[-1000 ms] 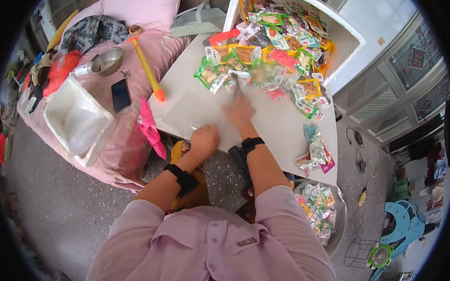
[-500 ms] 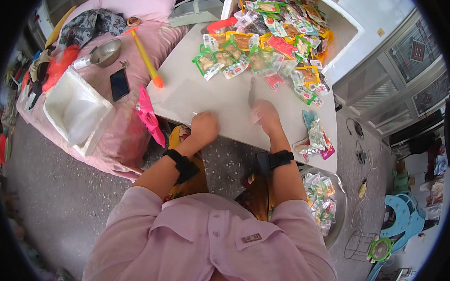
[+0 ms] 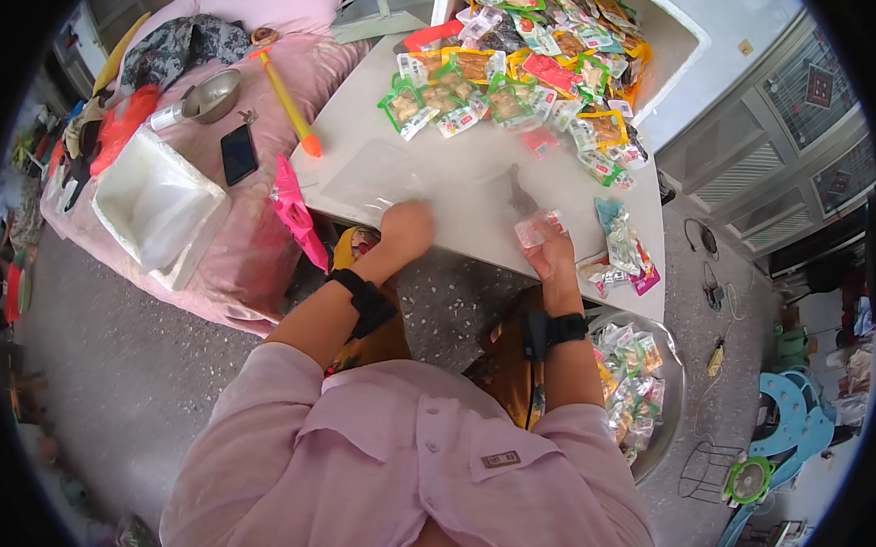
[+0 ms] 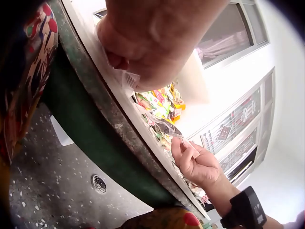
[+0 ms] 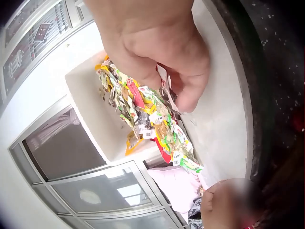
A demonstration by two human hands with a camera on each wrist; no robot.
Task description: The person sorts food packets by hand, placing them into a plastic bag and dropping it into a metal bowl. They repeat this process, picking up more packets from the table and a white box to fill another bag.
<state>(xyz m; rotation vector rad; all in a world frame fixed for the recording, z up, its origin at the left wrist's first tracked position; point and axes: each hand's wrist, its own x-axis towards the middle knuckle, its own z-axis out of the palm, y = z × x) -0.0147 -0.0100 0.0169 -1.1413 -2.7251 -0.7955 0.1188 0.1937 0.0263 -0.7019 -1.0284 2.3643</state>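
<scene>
My left hand (image 3: 407, 228) is at the table's near edge, fingers curled on a clear plastic bag (image 3: 367, 175) that lies flat on the tabletop. In the left wrist view a clear corner of plastic with white marks (image 4: 129, 80) shows below that hand (image 4: 143, 43). Farther right, my right hand (image 3: 551, 250) pinches a small snack packet (image 3: 538, 229) with a pale, red-marked label and a dark strip at its far end. The right wrist view shows the packet's edge (image 5: 164, 81) between thumb and fingers. Colourful snack packets (image 3: 504, 98) lie heaped beyond both hands.
A white foam box (image 3: 676, 48) on its side spills packets onto the table (image 3: 465, 205). A few packets (image 3: 623, 253) lie near the right edge, above a metal basin (image 3: 669, 400) of packets. On the pink-covered bed at left are an empty foam box (image 3: 156, 211) and a phone (image 3: 239, 153).
My right hand has come from the heap toward me and to the right, carrying the packet, and has turned so its label shows. My left hand stays at the table edge.
</scene>
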